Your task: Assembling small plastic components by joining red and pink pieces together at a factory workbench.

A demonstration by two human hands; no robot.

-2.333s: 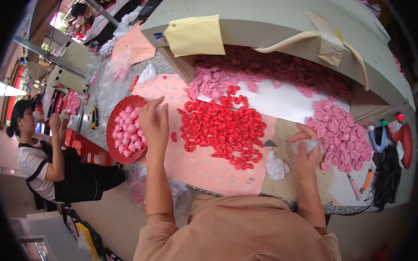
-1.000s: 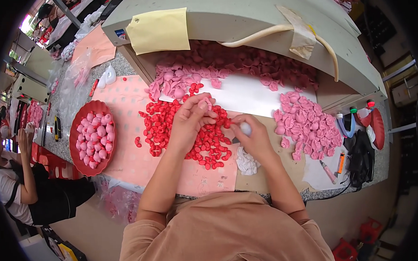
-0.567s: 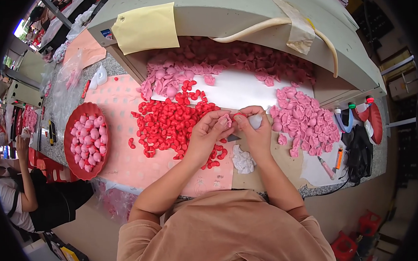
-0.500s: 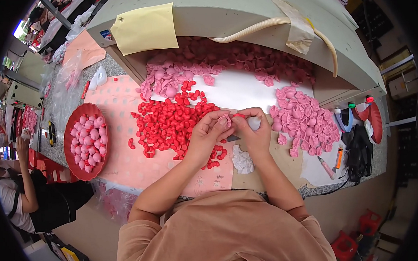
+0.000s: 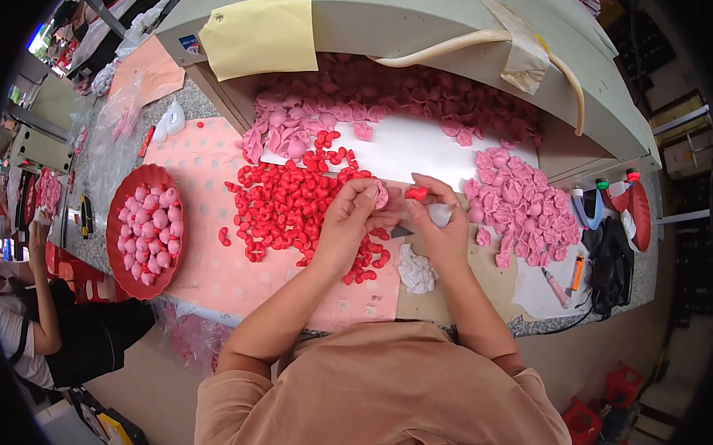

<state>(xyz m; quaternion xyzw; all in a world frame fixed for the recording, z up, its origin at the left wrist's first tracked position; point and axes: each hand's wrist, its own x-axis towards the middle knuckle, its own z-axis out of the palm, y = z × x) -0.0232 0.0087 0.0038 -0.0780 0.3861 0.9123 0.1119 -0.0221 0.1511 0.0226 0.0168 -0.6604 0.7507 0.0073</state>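
Observation:
My left hand [image 5: 347, 223] is closed on a small pink ruffled piece [image 5: 381, 194], pinched between thumb and fingers. Close beside it on the right, my right hand [image 5: 443, 233] pinches a small curved red piece [image 5: 416, 194] and also keeps a small white bottle [image 5: 439, 214] in its palm. A narrow gap separates the red piece from the pink one. Under and left of my hands lies a heap of curved red pieces [image 5: 284, 206]. To the right is a pile of pink ruffled pieces [image 5: 523, 207].
A red scalloped bowl [image 5: 118, 269] of pink balls with red bits stands at the left. Ahead, a grey hooded cabinet [image 5: 411, 21] holds more pink pieces. A crumpled white cloth [image 5: 417, 269] lies near me; an orange-handled tool [image 5: 577, 272] is at the right.
My hands have drawn slightly apart, and the red piece now shows clearly in my right fingertips, away from the pink piece. My right fingers have lifted and spread somewhat.

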